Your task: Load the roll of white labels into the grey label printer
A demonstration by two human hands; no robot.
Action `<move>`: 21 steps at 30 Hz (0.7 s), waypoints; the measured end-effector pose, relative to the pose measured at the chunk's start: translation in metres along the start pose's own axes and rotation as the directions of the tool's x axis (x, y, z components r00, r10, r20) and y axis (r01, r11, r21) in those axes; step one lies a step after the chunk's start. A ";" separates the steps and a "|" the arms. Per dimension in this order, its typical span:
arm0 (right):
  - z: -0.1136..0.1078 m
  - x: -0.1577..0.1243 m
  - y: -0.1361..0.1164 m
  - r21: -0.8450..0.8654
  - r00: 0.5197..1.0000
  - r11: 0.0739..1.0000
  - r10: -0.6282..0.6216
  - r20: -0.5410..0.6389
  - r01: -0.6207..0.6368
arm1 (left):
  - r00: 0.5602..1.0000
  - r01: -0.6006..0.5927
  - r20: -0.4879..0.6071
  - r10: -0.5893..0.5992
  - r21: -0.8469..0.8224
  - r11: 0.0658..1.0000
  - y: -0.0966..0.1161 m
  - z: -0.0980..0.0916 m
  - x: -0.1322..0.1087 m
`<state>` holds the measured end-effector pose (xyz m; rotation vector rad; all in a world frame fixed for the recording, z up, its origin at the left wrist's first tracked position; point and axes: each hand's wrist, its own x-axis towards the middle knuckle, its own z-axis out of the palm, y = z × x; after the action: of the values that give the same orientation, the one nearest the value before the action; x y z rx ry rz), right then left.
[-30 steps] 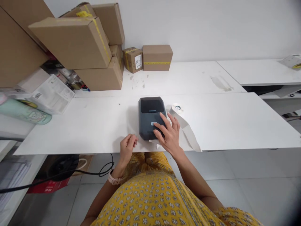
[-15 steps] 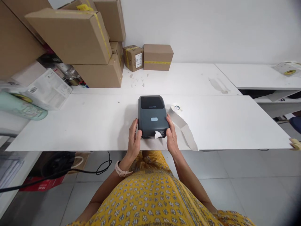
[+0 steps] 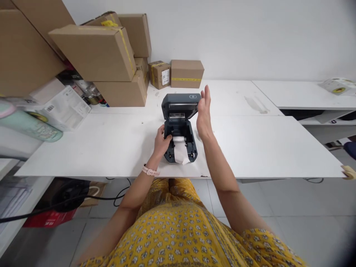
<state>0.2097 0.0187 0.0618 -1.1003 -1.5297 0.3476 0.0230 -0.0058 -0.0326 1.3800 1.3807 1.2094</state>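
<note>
Right, left hand [image 3: 161, 144] clasps the printer's [image 3: 182, 128] left wall, thumb inside; right hand [image 3: 204, 115] has fingers straight, palm against the right side of the raised lid [image 3: 180, 99]. Reads as the lid-opening step: paper roll [image 3: 178, 139] in the bay, paper strip [image 3: 181, 154] to the front lip. Next move calls for a steady body, lid held back. Printer's mid-span near worktop [image 3: 250, 148] front edge. Carton stack [image 3: 94, 55] back left, bottle [image 3: 30, 121] by left edge. Only the left thumb intrudes on the bay.
</note>
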 end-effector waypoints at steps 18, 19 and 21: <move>-0.003 -0.018 0.039 -0.158 0.995 0.987 -0.024 0.093 0.039 | 0.999 0.014 0.040 -0.022 0.192 0.981 0.006 0.001 -0.003; -0.004 -0.015 0.040 -0.185 0.993 0.982 -0.011 0.118 0.033 | 0.999 0.017 0.037 -0.025 0.189 0.982 0.006 0.001 -0.003; -0.005 -0.011 0.040 -0.243 0.984 0.969 0.009 0.175 0.034 | 0.999 0.021 0.033 -0.027 0.177 0.984 0.007 0.001 -0.003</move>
<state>0.2308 0.0288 0.0276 -1.2789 -1.7707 0.2554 0.0255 -0.0090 -0.0266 1.4947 1.5050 1.0618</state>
